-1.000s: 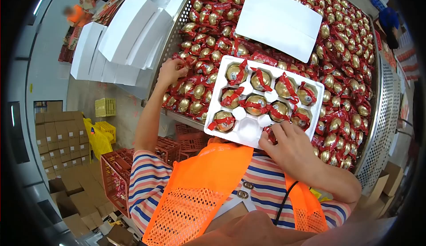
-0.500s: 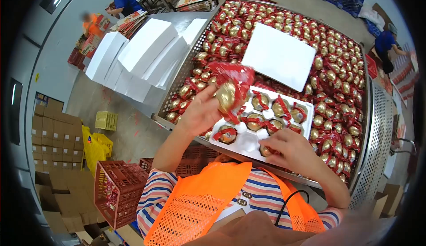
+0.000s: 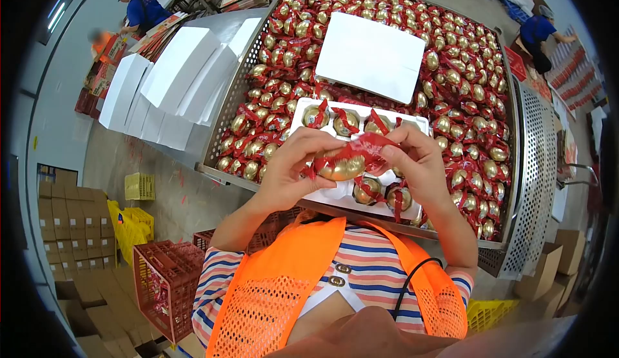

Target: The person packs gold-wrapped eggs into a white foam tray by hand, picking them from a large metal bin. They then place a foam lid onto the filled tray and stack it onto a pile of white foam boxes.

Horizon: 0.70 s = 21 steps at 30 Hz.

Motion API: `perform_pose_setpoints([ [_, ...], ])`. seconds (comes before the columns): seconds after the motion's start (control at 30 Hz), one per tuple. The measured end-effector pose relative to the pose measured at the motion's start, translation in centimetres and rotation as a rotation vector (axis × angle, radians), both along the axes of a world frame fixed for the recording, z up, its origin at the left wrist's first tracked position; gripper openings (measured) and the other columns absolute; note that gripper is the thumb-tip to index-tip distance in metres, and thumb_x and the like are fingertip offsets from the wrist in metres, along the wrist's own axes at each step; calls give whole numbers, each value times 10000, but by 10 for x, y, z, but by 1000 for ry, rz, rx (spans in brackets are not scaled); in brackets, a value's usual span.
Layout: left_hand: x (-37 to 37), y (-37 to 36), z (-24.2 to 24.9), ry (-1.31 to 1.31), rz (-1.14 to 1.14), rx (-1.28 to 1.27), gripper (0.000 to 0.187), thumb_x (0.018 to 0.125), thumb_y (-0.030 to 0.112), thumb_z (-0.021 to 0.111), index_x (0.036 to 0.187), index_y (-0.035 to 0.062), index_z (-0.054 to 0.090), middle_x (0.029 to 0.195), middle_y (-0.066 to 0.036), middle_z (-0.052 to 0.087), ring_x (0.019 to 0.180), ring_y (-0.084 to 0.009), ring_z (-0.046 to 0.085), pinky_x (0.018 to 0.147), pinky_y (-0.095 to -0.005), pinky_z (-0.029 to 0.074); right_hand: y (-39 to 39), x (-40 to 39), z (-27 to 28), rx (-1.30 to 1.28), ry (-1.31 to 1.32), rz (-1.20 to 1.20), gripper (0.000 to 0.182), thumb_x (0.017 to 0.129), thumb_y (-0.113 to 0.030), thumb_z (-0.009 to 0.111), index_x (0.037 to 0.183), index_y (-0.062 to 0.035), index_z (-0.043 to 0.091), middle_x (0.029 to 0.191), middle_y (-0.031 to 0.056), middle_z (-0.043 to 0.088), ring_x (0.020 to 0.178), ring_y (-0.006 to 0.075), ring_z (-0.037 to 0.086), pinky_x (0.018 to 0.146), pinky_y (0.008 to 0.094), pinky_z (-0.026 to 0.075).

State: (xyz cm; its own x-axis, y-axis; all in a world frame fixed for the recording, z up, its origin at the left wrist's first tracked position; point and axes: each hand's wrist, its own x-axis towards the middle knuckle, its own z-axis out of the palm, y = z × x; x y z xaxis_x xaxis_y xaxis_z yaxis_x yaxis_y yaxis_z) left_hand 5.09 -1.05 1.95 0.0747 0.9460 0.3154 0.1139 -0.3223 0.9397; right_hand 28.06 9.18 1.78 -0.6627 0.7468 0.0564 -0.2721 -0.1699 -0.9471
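A gold egg in a red-and-clear wrapper (image 3: 343, 167) is held up between my two hands, over the front of a white foam tray (image 3: 418, 124). My left hand (image 3: 298, 164) pinches one end of the wrapper beside the egg. At the other side, the fingers and thumb of my right hand (image 3: 418, 164) grip the red film. Several wrapped eggs stand in the tray's cups, such as the egg (image 3: 346, 122) in the back row and the egg (image 3: 399, 198) at the front. My hands hide the tray's middle.
A large perforated metal bin (image 3: 207, 155) of loose wrapped eggs surrounds the tray, with a white foam lid (image 3: 371, 55) lying behind it. White foam boxes (image 3: 180, 68) stand at left. Red crates (image 3: 164, 287) sit below. Co-workers (image 3: 147, 11) are farther off.
My left hand has brought the egg right and down over the tray. My right hand has left an egg in the tray's front and now grips the wrapper too. The view has shifted.
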Motion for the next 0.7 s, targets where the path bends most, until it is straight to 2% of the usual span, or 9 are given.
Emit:
perform_pose_setpoints([
  [0.07,0,-4,2,235,66,167,531,720,53,808,1225,49,643,1214,-123,596,1147,-274,575,987,-365,471,-8,0,-1,-4,14,-36,130,952,-91,638,968,36,623,943,70,615,833,133,658,718,269,617],
  [0.17,2,-8,-2,166,50,160,507,736,52,800,1217,35,639,1207,-117,608,1166,-279,567,965,-377,477,-13,2,-3,10,28,-26,126,951,-85,639,984,35,616,950,70,614,846,123,658,698,262,614],
  [0.27,-1,-11,-5,25,-44,30,572,765,11,779,1293,18,560,1266,-119,544,1201,-238,549,1028,-367,458,-14,6,-6,-55,-34,14,107,949,-63,629,998,30,610,966,62,610,820,104,644,676,253,613],
  [0.37,-4,-11,-9,-89,-125,-61,612,785,-29,759,1340,11,505,1308,-111,485,1236,-211,521,1095,-359,410,-13,4,0,-47,-64,-22,130,936,-80,647,1010,21,610,959,40,605,804,88,612,666,241,568],
  [0.47,-7,-11,-12,-133,-159,-96,596,792,-27,758,1333,2,510,1305,-108,489,1252,-213,510,1103,-361,396,-8,1,0,70,-72,-2,200,893,-110,699,1046,-1,630,929,27,592,792,95,585,672,246,508],
  [0.57,-5,-11,-12,-160,-187,-150,580,806,-11,755,1333,-4,510,1309,-110,499,1261,-216,503,1102,-365,391,-7,-5,2,373,-133,-10,251,840,-140,753,1045,-23,668,897,31,591,802,103,573,675,254,458],
  [0.6,-1,-10,-11,-171,-187,-167,573,813,-6,752,1332,-6,510,1311,-111,503,1262,-217,503,1097,-367,393,-7,-5,3,445,-201,-6,232,815,-127,767,1013,-29,698,859,37,600,758,109,571,661,253,451],
  [0.7,0,-13,-11,-234,-193,-230,561,821,8,752,1327,-6,511,1320,-110,512,1262,-224,505,1088,-375,397,-10,-6,9,337,-229,-43,192,840,-126,753,978,-4,700,800,23,601,724,94,553,651,251,436],
])
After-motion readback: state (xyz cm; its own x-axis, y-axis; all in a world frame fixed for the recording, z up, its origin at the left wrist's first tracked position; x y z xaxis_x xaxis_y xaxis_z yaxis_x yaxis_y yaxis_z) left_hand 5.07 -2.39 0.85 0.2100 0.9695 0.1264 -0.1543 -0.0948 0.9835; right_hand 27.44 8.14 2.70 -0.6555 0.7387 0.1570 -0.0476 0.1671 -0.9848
